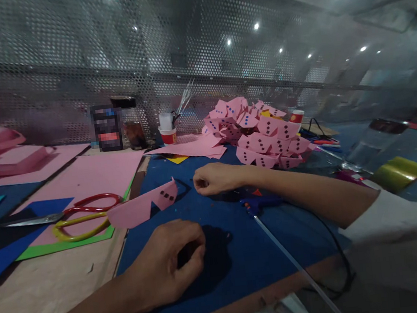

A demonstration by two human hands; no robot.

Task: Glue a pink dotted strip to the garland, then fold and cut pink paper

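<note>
Curled thumb and fingers make a loose ring at the left hand point(168, 264); a dark hollow shows between them, though whether the tips press together or pinch something small cannot be told. That hand sits low over the blue mat point(244, 273), thumb side toward the right, its forearm running back to the lower left. Ahead and to its right, the right hand point(218, 177) is bent into a loose fist with a small opening at the thumb side. Its fingertips are hidden, so I cannot tell what, if anything, they grip. The right forearm stretches in from the right, bare up to a pale sleeve point(400, 225).

Just beyond the left hand, and left of the right one, lies a notched pink strip point(144, 204) bearing dark squares near its raised right end; neither hand appears to touch it. Close below the right forearm is a blue glue gun point(262, 203), a clear stick point(292, 262) extending from it toward the near edge. Farther left of the left hand, beside the strip, rest scissors point(73, 210) with red and yellow handles. Beyond the right hand rises a heap of pink pieces point(267, 142), with a red-and-white cup point(169, 137) to the heap's left.
</note>
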